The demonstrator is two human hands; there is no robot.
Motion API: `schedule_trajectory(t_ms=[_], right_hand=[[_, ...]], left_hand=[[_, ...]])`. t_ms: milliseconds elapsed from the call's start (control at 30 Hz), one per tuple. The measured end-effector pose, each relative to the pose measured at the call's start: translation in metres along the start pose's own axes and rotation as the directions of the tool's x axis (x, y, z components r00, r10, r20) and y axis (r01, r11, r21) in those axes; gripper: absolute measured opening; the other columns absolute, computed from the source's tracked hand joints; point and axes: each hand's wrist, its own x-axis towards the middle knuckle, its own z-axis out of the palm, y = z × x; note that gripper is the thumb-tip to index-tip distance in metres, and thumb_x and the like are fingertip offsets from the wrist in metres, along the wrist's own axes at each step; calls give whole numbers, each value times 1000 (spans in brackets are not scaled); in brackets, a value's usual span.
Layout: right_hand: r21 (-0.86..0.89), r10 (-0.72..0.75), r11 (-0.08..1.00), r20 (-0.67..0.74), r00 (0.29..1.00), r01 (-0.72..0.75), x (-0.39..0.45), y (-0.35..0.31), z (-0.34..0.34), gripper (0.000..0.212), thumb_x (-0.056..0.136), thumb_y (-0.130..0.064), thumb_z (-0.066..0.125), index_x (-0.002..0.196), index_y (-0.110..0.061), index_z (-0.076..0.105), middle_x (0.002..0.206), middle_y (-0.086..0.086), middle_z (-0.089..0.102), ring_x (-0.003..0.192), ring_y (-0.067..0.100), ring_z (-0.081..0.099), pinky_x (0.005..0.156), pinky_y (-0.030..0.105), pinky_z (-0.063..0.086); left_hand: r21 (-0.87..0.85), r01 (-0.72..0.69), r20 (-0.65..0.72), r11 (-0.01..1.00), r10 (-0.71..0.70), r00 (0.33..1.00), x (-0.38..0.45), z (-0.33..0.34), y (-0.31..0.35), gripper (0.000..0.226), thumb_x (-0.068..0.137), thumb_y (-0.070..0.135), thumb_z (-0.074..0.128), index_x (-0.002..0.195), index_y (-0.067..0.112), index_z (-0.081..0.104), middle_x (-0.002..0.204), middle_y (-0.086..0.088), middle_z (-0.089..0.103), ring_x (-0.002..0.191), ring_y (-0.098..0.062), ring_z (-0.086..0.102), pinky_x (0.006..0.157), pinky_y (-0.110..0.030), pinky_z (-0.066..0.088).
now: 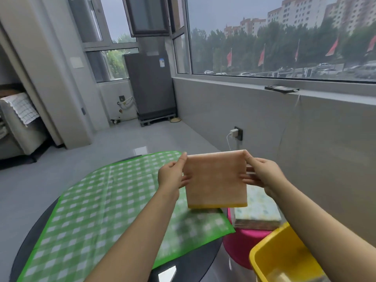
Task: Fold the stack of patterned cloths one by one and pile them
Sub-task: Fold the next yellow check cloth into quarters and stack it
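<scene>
**Folded orange cloth held up over the checked tabletop**

Both hands hold a folded, pale orange cloth with a yellow bottom edge (215,180) in the air at the centre of the frame. The left hand (171,176) pinches its upper left corner, thumb on the near face and fingers behind. The right hand (262,176) pinches the upper right corner in the same way, with its other fingers spread along the cloth's right edge. The cloth hangs flat and roughly square, its folded edge at the top.

Below it, in the lower left and centre of the frame, lies a green and white checked plastic cover (97,200) spread over a dark round tabletop (30,231). To the lower right of the held cloth, a stack of flat patterned cloths (258,210), the top one pale with small yellow-green prints, rests on a bright pink round stool (242,247). A yellow plastic tub (270,255) sits in the lower right corner, just beside the stool.

In the upper half of the frame, a dark grey refrigerator (150,86) stands by the windows.
</scene>
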Motion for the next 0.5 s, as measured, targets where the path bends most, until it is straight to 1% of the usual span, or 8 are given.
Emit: schedule_trajectory(t_ms=[100,167,200,267,333,400,467,500], right_hand=[[5,42,999,-7,999,-42,12,-4,-18,56,77,-52,66,108,-6,59,100,14,66,78,28,71,64,33,60],[28,59,998,-26,998,-59,21,-2,-34,58,76,-54,66,108,-5,58,100,13,65,82,28,71,69,35,60],[58,63,996,-35,997,-61,26,0,-41,56,77,-52,66,106,-4,58,99,13,65,84,30,70,73,37,59],[141,72,988,-64,995,-62,36,4,-55,43,81,-44,66,97,-4,58,92,12,61,84,32,68,79,40,56],[200,77,978,-110,991,-54,48,8,-68,28,84,-29,65,89,-3,57,83,10,55,77,31,64,78,39,55],[200,81,979,-147,986,-50,59,14,-79,17,84,-10,62,93,4,60,81,12,56,71,26,61,75,34,56],[133,54,991,-154,987,-33,70,21,-91,20,84,1,59,103,7,62,82,12,60,71,21,60,68,24,57],[100,33,995,-146,989,-18,74,25,-95,21,84,3,59,105,5,63,84,12,62,72,20,60,63,20,56]], left_hand=[[-34,10,12,999,-9,1000,2,28,2,31,84,41,68,76,13,56,85,-3,59,79,-26,66,68,-33,59],[-53,23,19,998,-22,1000,6,50,-3,33,84,39,68,73,11,55,79,-1,55,75,-24,63,70,-35,59],[-56,25,23,998,-24,999,8,61,-6,32,85,37,68,71,10,55,75,-1,54,71,-22,61,74,-36,59],[-52,31,36,998,-29,999,13,82,-15,30,86,31,67,68,10,55,71,-1,53,64,-20,59,80,-36,55],[-34,30,47,999,-29,998,19,103,-28,25,86,23,64,66,10,54,68,-1,52,68,-24,59,80,-35,51],[24,18,58,1000,-20,998,26,123,-44,16,85,17,62,71,13,56,76,-3,59,79,-26,60,84,-35,50],[40,10,66,999,-13,998,31,141,-60,5,86,10,59,82,13,60,93,-6,63,87,-22,59,87,-33,51],[42,1,62,999,-4,998,34,148,-68,5,87,8,58,90,12,61,100,-7,63,89,-20,57,84,-30,49]])
